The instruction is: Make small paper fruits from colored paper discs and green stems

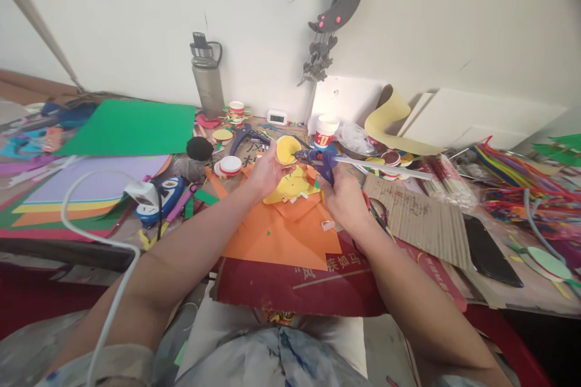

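Observation:
My left hand [264, 176] is closed around the edge of a round yellow piece [285, 148], its yellow face turned up. In my right hand [347, 198] is a blue hot glue gun [323, 162], fingers wrapped round its handle. The gun's nozzle points left and meets the yellow piece near its right side; whether it touches cannot be made out. A long whitish glue stick [385, 169] juts from the gun's back. Below both hands lie yellow foam or paper scraps [290, 187] on orange sheets [272, 239].
A grey bottle [207, 81] and a paper cup [326, 132] stand near the wall. Coloured sheets [131, 127] lie at left, with a white cable [131, 248] looping over my left arm. Corrugated cardboard [420, 217], a black phone [492, 251] and colourful pipe cleaners [521, 184] are at right.

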Demonstrator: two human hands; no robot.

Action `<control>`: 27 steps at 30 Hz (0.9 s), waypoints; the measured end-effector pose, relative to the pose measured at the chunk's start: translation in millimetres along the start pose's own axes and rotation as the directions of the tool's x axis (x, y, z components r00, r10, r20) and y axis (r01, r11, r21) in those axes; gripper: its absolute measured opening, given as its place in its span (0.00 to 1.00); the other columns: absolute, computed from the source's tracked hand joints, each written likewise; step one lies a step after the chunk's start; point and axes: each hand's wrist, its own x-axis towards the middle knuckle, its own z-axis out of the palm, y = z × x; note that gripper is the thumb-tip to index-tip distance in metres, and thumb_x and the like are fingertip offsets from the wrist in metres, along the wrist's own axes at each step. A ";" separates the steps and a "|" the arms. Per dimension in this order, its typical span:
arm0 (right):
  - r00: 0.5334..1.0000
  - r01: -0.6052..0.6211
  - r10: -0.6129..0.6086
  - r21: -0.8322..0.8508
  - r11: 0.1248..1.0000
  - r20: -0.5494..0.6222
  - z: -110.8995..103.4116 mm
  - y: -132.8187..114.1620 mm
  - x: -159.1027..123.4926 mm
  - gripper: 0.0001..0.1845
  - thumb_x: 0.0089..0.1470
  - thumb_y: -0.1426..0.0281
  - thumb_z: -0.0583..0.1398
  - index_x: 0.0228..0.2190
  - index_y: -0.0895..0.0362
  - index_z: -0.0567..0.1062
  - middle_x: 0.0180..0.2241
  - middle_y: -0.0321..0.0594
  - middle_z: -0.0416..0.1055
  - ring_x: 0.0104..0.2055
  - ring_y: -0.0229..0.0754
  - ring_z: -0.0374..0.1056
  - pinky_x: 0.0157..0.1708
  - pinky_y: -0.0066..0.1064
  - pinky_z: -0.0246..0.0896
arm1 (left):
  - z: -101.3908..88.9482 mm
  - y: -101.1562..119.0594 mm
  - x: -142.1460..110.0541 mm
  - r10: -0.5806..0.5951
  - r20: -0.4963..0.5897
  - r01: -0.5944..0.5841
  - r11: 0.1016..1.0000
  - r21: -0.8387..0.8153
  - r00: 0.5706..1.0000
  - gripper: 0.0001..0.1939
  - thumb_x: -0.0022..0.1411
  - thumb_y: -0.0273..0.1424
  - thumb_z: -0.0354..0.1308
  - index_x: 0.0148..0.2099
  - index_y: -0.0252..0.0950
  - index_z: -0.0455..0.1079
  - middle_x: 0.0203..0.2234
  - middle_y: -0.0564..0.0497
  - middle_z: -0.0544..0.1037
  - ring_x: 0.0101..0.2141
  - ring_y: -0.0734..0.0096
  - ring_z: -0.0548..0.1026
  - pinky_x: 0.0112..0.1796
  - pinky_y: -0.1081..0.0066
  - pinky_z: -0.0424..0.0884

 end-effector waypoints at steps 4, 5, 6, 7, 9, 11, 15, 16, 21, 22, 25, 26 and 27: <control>0.999 0.010 -0.011 0.021 1.000 0.040 2.1 -4.9 -2.7 0.13 0.64 0.65 0.59 0.47 0.55 0.76 0.38 0.51 0.79 0.40 0.58 0.76 0.43 0.48 0.70 | 1.7 1.0 -0.9 0.001 0.009 -0.001 1.000 0.015 1.000 0.29 0.79 0.54 0.49 0.53 0.36 0.79 0.44 0.44 0.88 0.37 0.66 0.84 0.35 0.71 0.75; 0.999 0.010 -0.012 0.035 0.999 0.050 2.8 -6.5 -3.2 0.13 0.63 0.65 0.59 0.47 0.55 0.76 0.38 0.51 0.79 0.40 0.58 0.76 0.43 0.48 0.70 | 2.6 0.8 -1.8 0.005 0.014 -0.005 1.000 0.023 1.000 0.30 0.78 0.55 0.50 0.53 0.36 0.79 0.44 0.43 0.88 0.38 0.65 0.84 0.35 0.71 0.75; 0.998 0.012 -0.014 0.049 0.999 0.054 3.3 -7.8 -3.5 0.13 0.63 0.65 0.59 0.48 0.55 0.76 0.38 0.50 0.80 0.40 0.58 0.76 0.43 0.48 0.70 | 3.8 0.3 -2.9 0.008 0.017 -0.008 0.999 0.032 1.000 0.30 0.78 0.56 0.50 0.52 0.36 0.79 0.45 0.43 0.88 0.39 0.65 0.84 0.35 0.71 0.74; 0.999 0.015 -0.018 0.063 0.998 0.051 3.7 -8.6 -3.4 0.13 0.64 0.65 0.59 0.48 0.55 0.76 0.38 0.51 0.80 0.41 0.58 0.77 0.44 0.48 0.71 | 5.2 -0.5 -4.4 0.008 0.018 -0.009 0.999 0.040 1.000 0.30 0.78 0.56 0.51 0.51 0.35 0.79 0.45 0.43 0.88 0.39 0.65 0.84 0.34 0.71 0.73; 0.999 0.030 -0.032 0.085 0.996 0.023 3.8 -8.9 -2.7 0.15 0.64 0.64 0.59 0.50 0.55 0.76 0.41 0.52 0.81 0.43 0.60 0.78 0.45 0.49 0.72 | 8.4 -2.7 -7.6 -0.002 0.019 0.001 0.999 0.053 1.000 0.28 0.78 0.56 0.51 0.49 0.36 0.79 0.44 0.44 0.88 0.36 0.67 0.83 0.32 0.71 0.72; 0.999 0.044 -0.044 0.100 0.994 -0.008 3.3 -7.8 -1.7 0.17 0.64 0.64 0.58 0.52 0.56 0.76 0.44 0.54 0.82 0.46 0.61 0.78 0.46 0.50 0.72 | 11.1 -4.7 -10.2 -0.023 0.020 0.022 0.998 0.064 1.000 0.27 0.78 0.55 0.52 0.48 0.37 0.78 0.43 0.45 0.88 0.34 0.68 0.83 0.31 0.71 0.71; 0.999 0.043 -0.043 0.092 0.995 0.000 1.9 -4.8 -0.4 0.18 0.64 0.64 0.58 0.53 0.56 0.76 0.44 0.54 0.82 0.46 0.60 0.78 0.46 0.50 0.73 | 10.7 -4.2 -9.4 -0.019 0.007 0.019 0.998 0.066 1.000 0.27 0.79 0.54 0.51 0.49 0.36 0.78 0.44 0.45 0.88 0.35 0.68 0.83 0.30 0.72 0.70; 0.999 0.041 -0.042 0.078 0.996 0.009 1.6 -4.2 -0.3 0.18 0.64 0.64 0.58 0.52 0.56 0.76 0.43 0.53 0.82 0.45 0.60 0.77 0.46 0.50 0.72 | 9.6 -2.9 -8.0 -0.012 0.001 0.012 0.998 0.060 1.000 0.28 0.79 0.54 0.50 0.49 0.36 0.78 0.45 0.44 0.88 0.36 0.68 0.83 0.31 0.72 0.71; 1.000 0.024 -0.023 -0.018 1.000 0.009 0.6 -1.1 0.0 0.18 0.64 0.63 0.57 0.51 0.57 0.77 0.39 0.53 0.79 0.42 0.59 0.75 0.44 0.50 0.70 | 5.1 5.1 -2.4 0.031 -0.013 -0.030 0.999 0.044 0.999 0.30 0.80 0.54 0.46 0.53 0.35 0.79 0.45 0.43 0.88 0.37 0.68 0.83 0.31 0.72 0.73; 1.000 0.023 -0.023 -0.023 0.999 0.004 0.5 -0.7 -0.1 0.18 0.65 0.63 0.57 0.51 0.57 0.77 0.39 0.53 0.79 0.41 0.59 0.75 0.44 0.50 0.70 | 5.1 5.9 -2.1 0.037 -0.012 -0.037 0.998 0.042 0.999 0.31 0.81 0.53 0.45 0.54 0.34 0.79 0.45 0.43 0.88 0.36 0.68 0.82 0.31 0.72 0.73; 1.000 0.028 -0.028 -0.009 1.000 -0.009 0.5 -0.3 -0.5 0.17 0.65 0.63 0.57 0.50 0.57 0.77 0.39 0.52 0.78 0.42 0.58 0.74 0.46 0.51 0.70 | 5.7 6.1 -2.4 0.030 -0.010 -0.030 0.999 0.029 0.999 0.31 0.81 0.53 0.45 0.55 0.34 0.79 0.46 0.43 0.88 0.36 0.67 0.82 0.31 0.71 0.74; 0.999 0.030 -0.030 -0.002 1.000 -0.013 0.7 -0.4 -0.6 0.17 0.65 0.63 0.57 0.50 0.57 0.77 0.39 0.53 0.78 0.43 0.59 0.74 0.46 0.52 0.70 | 5.9 5.8 -2.5 0.023 -0.011 -0.023 1.000 0.022 1.000 0.31 0.81 0.54 0.45 0.56 0.35 0.79 0.46 0.43 0.88 0.37 0.67 0.82 0.32 0.71 0.74; 0.999 0.032 -0.032 0.005 0.999 -0.018 0.9 -0.5 -0.7 0.17 0.65 0.63 0.57 0.50 0.57 0.77 0.40 0.53 0.78 0.43 0.59 0.74 0.47 0.53 0.71 | 6.0 5.5 -2.6 0.015 -0.011 -0.015 1.000 0.014 1.000 0.31 0.80 0.54 0.46 0.58 0.35 0.79 0.46 0.43 0.88 0.37 0.66 0.83 0.32 0.71 0.74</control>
